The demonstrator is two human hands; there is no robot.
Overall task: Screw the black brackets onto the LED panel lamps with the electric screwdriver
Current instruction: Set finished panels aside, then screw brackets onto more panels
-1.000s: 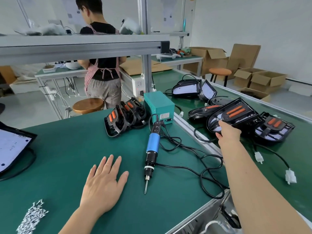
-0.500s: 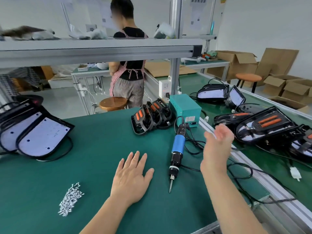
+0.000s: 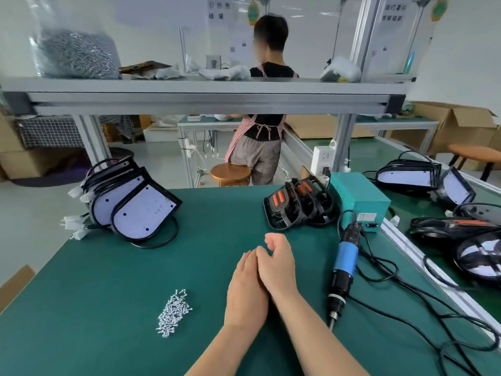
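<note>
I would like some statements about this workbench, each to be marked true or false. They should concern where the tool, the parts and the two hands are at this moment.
1. The electric screwdriver lies on the green mat, and no hand holds it. True.
2. The screws lie to the right of the screwdriver. False: the pile of screws lies to the left of both hands.
3. The left hand and the right hand touch each other. True.
4. The left hand holds a bracket. False: it holds nothing; the black brackets stand in a row beside the teal box.
5. The LED panel lamps lean in a stack at the far left of the mat. True.
</note>
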